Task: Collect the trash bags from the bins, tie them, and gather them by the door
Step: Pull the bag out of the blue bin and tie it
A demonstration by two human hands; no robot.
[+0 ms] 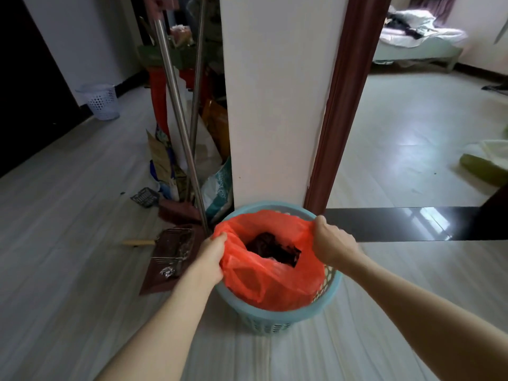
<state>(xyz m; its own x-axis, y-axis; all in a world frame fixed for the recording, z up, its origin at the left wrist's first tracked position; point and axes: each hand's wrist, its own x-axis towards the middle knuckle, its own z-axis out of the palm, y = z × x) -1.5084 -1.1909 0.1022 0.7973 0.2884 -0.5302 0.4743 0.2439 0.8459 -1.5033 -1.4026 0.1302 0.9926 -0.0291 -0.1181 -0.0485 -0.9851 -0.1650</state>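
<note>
While a blue bin (pixel 277 314) stands by a white pillar (pixel 275 100), its red bag (pixel 264 273) is gripped at opposite edges by the left hand (pixel 210 257) and right hand (pixel 331 240), held apart.

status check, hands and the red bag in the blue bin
Left hand and right hand each grip the red bag rim. Bag in blue bin, untied. Dustpan close left, not blocking.

Trash bag (pixel 275 276): thin red plastic, translucent, crinkled, slight sheen. Bin (pixel 277 317): blue plastic, matt, perforated lattice wall. Far basket (pixel 101 101): white perforated plastic. Poles (pixel 176 111): brushed metal, shiny. Floor (pixel 82 215): pale, wood-grain look, glossy. Door frame (pixel 338 111): dark red-brown wood, smooth.
</note>
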